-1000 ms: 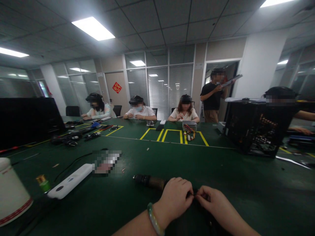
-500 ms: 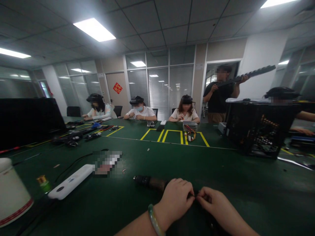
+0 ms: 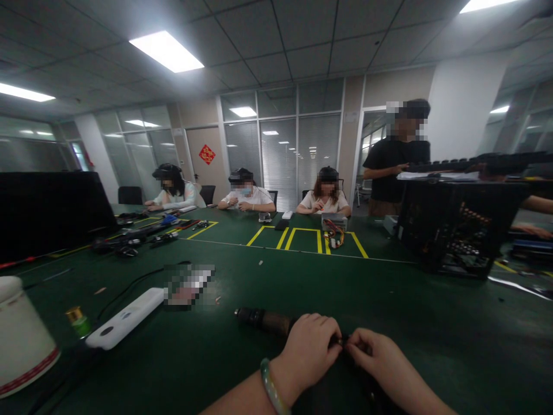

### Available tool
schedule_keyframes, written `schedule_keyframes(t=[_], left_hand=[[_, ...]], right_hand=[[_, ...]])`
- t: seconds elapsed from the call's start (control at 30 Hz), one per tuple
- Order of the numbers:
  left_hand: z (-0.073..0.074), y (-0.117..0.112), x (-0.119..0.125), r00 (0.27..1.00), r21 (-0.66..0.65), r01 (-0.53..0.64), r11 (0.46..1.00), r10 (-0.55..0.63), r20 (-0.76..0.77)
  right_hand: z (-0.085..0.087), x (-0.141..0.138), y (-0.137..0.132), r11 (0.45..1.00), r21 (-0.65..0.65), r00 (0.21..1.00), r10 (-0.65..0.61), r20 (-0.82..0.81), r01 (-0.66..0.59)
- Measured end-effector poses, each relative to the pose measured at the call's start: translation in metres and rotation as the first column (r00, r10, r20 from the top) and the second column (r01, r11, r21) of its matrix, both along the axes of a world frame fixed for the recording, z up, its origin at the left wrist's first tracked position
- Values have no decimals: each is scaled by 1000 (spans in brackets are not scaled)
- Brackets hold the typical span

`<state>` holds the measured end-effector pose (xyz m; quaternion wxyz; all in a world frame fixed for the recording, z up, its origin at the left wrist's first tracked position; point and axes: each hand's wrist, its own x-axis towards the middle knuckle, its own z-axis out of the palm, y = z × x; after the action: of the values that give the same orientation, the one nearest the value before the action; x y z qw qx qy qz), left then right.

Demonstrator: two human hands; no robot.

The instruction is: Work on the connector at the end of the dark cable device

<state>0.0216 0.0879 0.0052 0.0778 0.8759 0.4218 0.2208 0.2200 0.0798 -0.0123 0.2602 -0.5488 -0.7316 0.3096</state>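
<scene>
Small dark piece (image 3: 343,341), faint brassy glint: pinched between two sets of fingertips, just right of the tool below; too small to identify. Left hand (image 3: 309,349): narrow grip on the piece, green bangle (image 3: 273,387) at the wrist. Right hand (image 3: 374,350): narrow grip, meeting the same piece from the opposite side. Cylindrical tool with black ribbed collar, brownish barrel and silver tip (image 3: 272,323): lying on its side, tip leftward, rear end hidden by the left hand; link to the piece not visible.

Progress, as judged: mid-handling; piece secured at both sides, not yet released; amount remaining not readable.

Outward, on the dark green bench (image 3: 259,288): long white bar with dark round spot (image 3: 125,320), small green bottle with gold cap (image 3: 78,323), cream cylindrical container with red band (image 3: 23,337). Farther: black open-sided computer case (image 3: 462,227).
</scene>
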Motion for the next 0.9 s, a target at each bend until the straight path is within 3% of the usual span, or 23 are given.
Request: schedule_keyframes(t=[0.9], left_hand=[[0,0,-1,1000,12,20,1000,-20,22]], right_hand=[[2,-1,0,1000,3,1000,5,-28,-5]])
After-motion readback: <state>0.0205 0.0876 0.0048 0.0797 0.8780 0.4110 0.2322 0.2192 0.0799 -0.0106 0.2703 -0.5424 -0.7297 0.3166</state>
